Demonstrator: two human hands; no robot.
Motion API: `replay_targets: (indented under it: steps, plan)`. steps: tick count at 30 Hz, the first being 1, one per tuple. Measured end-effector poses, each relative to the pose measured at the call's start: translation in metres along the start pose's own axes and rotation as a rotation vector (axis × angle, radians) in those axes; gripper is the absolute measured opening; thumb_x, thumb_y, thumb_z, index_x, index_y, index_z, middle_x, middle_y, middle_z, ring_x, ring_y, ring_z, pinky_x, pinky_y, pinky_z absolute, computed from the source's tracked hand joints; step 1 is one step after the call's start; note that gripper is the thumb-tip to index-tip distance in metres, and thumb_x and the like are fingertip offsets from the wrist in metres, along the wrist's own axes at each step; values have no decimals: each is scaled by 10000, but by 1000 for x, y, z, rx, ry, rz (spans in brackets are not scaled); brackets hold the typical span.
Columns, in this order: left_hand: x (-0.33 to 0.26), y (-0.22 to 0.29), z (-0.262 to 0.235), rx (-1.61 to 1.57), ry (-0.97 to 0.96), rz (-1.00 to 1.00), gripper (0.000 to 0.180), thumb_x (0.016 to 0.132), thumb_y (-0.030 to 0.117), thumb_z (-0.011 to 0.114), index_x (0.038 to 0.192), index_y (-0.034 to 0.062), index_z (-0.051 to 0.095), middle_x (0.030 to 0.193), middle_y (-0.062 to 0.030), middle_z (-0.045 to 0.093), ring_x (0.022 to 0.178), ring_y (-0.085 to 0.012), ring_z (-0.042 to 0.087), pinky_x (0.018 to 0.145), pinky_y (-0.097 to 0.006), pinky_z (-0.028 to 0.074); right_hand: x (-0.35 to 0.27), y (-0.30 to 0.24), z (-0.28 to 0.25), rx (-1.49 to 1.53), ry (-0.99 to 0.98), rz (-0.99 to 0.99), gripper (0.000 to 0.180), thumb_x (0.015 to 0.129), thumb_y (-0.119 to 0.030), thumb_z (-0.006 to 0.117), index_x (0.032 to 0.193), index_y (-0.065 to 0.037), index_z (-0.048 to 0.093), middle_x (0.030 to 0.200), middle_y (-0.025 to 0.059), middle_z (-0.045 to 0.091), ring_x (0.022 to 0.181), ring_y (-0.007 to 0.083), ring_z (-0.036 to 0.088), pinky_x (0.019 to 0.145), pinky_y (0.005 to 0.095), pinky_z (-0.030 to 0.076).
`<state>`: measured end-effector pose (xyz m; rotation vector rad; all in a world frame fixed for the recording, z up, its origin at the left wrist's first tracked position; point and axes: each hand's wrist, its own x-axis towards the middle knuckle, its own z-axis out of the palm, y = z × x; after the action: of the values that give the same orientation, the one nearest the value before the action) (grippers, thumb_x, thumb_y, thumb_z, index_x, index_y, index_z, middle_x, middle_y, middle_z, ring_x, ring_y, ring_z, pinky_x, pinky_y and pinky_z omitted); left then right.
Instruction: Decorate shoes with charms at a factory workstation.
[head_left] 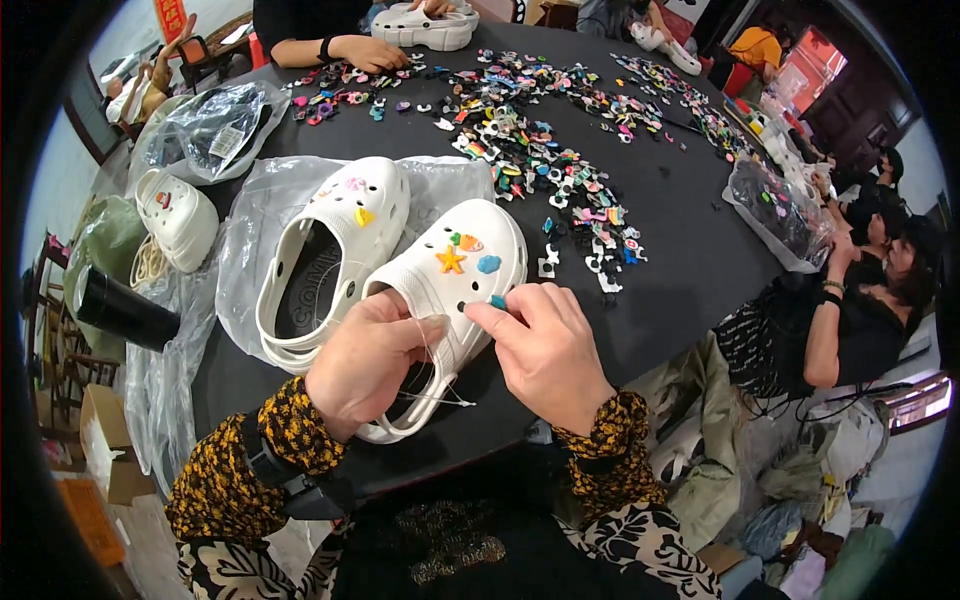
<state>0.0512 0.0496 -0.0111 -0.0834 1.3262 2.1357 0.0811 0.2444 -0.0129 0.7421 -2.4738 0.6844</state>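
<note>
My left hand [365,355] grips the opening edge of a white clog [430,275], its thumb on top and the fingers out of sight inside. Orange starfish, carrot-like and blue cloud-like charms sit on that clog's toe. Pinched in my right hand [550,345] is a small teal shoe charm [498,301], close above the holes on the clog's side. A thin clear string loops from the clog near my left hand. The matching white clog [380,195] lies to the left on a plastic bag [250,220], with pink and yellow charms on it.
Loose colourful charms [530,150] spread over the black table [690,250]. At the left are another white clog [180,220], a black cylinder [125,308] and a clear bag [215,130]. A co-worker's hand [370,53] rests among charms across the table; other people sit at the right.
</note>
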Motion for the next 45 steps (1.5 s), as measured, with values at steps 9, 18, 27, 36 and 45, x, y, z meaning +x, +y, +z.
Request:
replay_targets:
  steps: [9,18,27,36,45]
  plan:
    - [-1,-9,1,-73,32,88,308,869,-31,532,1174,-61,564,1108,-106,651,953,-159,621,855,-298,474,-2,0,0,-115,-69,-79,381,702,15,655,1074,-66,655,823,50,483,772,229,503,708,355,408]
    - [-4,-7,2,26,49,111,312,848,-54,529,1156,-75,577,1093,-105,654,959,-151,620,861,-292,473,8,3,-2,-126,-155,-184,322,720,-20,606,1042,-15,613,848,74,492,805,236,496,726,360,400]
    - [-1,0,4,35,-34,79,397,846,-45,535,1240,-84,505,1176,-120,608,1042,-178,587,930,-324,449,7,13,-1,40,-181,-134,326,732,-3,597,1058,-14,606,869,82,511,846,255,511,759,367,413]
    - [-1,2,1,132,-43,28,364,864,7,574,1204,-108,516,1136,-125,610,1014,-176,591,900,-322,466,3,11,-5,129,-161,-62,384,721,39,615,1099,-27,623,909,82,535,874,268,525,793,372,431]
    - [-1,6,-2,141,-101,1,454,860,-29,563,1292,-93,437,1246,-140,563,1144,-212,556,993,-344,427,0,11,-4,144,-111,-34,396,725,48,605,1113,-31,619,918,85,537,887,276,531,818,383,439]
